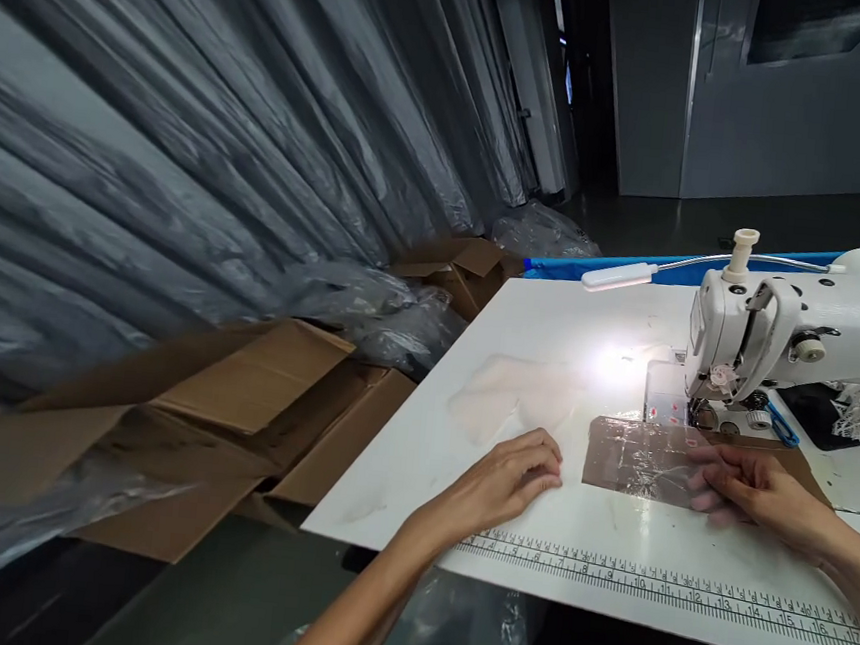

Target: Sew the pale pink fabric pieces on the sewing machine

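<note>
My left hand (pixel 518 479) rests on the white table left of the sewing machine, fingers curled and pressed together; whatever may be between them cannot be made out. A brown piece (pixel 618 459) lies flat in front of the needle area, with glossy clear plastic film (pixel 646 477) over it. At its right end my right hand (pixel 751 489) is closed, thumb against fingers, on the clear film; some fingertips show through it. Just behind the brown piece stands the white sewing machine (pixel 708 327), its presser foot close to the piece's back edge.
A ruler strip (pixel 648 583) runs along the front edge of the table (pixel 400 491). A lit lamp (pixel 619 277) hangs over the tabletop. Blue thread snips (pixel 782 426) lie beside the machine. Open cardboard boxes (pixel 259 378) and plastic bags stand left of the table, below a grey curtain (pixel 228 124).
</note>
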`<action>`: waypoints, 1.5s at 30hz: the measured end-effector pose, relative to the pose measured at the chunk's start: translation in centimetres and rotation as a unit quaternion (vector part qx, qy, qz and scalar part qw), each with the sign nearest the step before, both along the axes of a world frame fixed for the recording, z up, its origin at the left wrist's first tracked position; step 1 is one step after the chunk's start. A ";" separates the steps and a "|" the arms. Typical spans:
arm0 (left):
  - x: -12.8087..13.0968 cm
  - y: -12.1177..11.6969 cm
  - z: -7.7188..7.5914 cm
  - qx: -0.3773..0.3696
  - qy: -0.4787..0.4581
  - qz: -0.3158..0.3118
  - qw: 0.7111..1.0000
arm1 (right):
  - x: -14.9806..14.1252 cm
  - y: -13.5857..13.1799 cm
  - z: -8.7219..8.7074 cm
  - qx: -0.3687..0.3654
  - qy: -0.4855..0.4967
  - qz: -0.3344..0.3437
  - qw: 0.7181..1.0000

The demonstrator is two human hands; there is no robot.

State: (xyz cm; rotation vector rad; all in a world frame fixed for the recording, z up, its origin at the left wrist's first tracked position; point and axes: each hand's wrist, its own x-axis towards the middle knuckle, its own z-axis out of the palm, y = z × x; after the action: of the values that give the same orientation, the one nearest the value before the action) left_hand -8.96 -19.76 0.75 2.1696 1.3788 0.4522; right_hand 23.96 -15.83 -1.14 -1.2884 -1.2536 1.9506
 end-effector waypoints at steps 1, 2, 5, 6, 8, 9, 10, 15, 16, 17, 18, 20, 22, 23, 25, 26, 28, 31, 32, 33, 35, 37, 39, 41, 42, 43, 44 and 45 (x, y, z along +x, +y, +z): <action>-0.4 0.6 -0.1 0.001 -0.025 0.012 1.000 | 0.1 0.1 0.0 0.000 0.001 0.004 1.000; -0.8 1.5 -0.1 0.000 -0.051 0.027 0.998 | 0.2 0.1 0.1 0.001 0.001 0.006 1.000; -2.6 4.8 0.7 0.038 -0.105 0.127 0.986 | 0.7 0.0 0.4 0.004 -0.003 0.017 1.000; -3.1 5.8 1.1 0.078 -0.098 0.184 0.975 | 1.0 -0.1 0.4 0.005 -0.004 0.019 1.000; -3.1 7.3 1.8 0.178 -0.053 0.266 0.946 | 1.3 -0.4 0.4 0.009 -0.004 0.021 1.000; -2.5 7.6 2.1 0.218 -0.034 0.266 0.938 | 1.3 -0.5 0.4 0.011 -0.002 0.022 1.000; -1.6 7.5 2.3 0.246 -0.023 0.238 0.939 | 1.3 -0.7 0.4 0.014 0.001 0.026 1.000; 6.2 4.9 2.1 0.103 -0.074 -0.090 0.988 | -0.5 -1.8 0.9 0.026 0.026 0.115 0.993; 7.5 4.6 1.9 0.079 -0.081 -0.139 0.984 | -0.9 -2.0 1.1 0.026 0.027 0.137 0.990; 8.6 4.4 1.7 0.059 -0.090 -0.179 0.978 | -1.1 -2.2 1.4 0.024 0.026 0.156 0.987; 9.3 4.5 1.5 0.036 -0.099 -0.213 0.971 | -1.2 -2.3 1.6 0.021 0.024 0.172 0.985; 10.1 4.8 0.9 -0.016 -0.122 -0.254 0.959 | -0.7 -2.2 2.0 0.006 0.019 0.205 0.979; 10.2 5.2 0.5 -0.069 -0.149 -0.251 0.954 | 0.3 -1.5 2.0 -0.015 0.014 0.230 0.973; 10.2 5.3 0.3 -0.086 -0.163 -0.229 0.956 | 0.9 -1.0 2.0 -0.022 0.009 0.237 0.971; 10.1 5.2 -0.1 -0.110 -0.193 -0.153 0.963 | 1.8 0.2 1.8 -0.021 -0.005 0.215 0.976; 10.2 5.2 -0.3 -0.128 -0.214 -0.107 0.963 | 2.0 0.9 1.8 -0.011 -0.014 0.184 0.983; 10.3 5.2 -0.7 -0.167 -0.265 -0.014 0.950 | 2.0 2.1 1.6 0.023 -0.028 0.119 0.992; 10.5 5.5 -1.2 -0.189 -0.351 0.083 0.913 | 1.2 2.9 1.4 0.067 -0.035 0.056 0.996; 10.5 5.7 -1.3 -0.187 -0.372 0.104 0.903 | 0.9 3.0 1.3 0.074 -0.035 0.040 0.996; 10.5 5.8 -1.3 -0.189 -0.389 0.122 0.894 | 0.6 2.9 1.2 0.079 -0.035 0.021 0.996; 10.5 6.0 -1.4 -0.202 -0.412 0.155 0.875 | 0.1 2.6 0.9 0.080 -0.031 -0.015 0.996; 10.5 6.1 -1.3 -0.215 -0.442 0.193 0.849 | -0.2 2.2 0.6 0.074 -0.025 -0.046 0.996; 10.7 6.1 -1.3 -0.219 -0.485 0.230 0.815 | -0.3 2.1 0.2 0.065 -0.019 -0.072 0.995; 10.8 6.0 -1.3 -0.220 -0.527 0.249 0.782 | -0.3 2.0 -0.1 0.058 -0.009 -0.097 0.994; 10.9 6.0 -1.3 -0.223 -0.543 0.249 0.770 | -0.3 2.0 -0.2 0.055 -0.004 -0.105 0.993; 10.9 6.0 -1.2 -0.230 -0.557 0.246 0.759 | -0.3 2.0 -0.2 0.050 0.002 -0.113 0.992; 11.0 6.0 -1.2 -0.239 -0.568 0.241 0.750 | -0.3 2.0 -0.2 0.045 0.008 -0.120 0.992; 11.0 6.0 -1.1 -0.248 -0.578 0.235 0.741 | -0.3 2.0 -0.1 0.038 0.012 -0.128 0.991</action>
State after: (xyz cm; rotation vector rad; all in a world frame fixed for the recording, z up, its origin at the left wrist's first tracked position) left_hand 2.07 -13.80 -0.38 0.7108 1.0371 1.1876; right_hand 23.69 -13.80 -1.26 -1.3119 -1.0814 1.7177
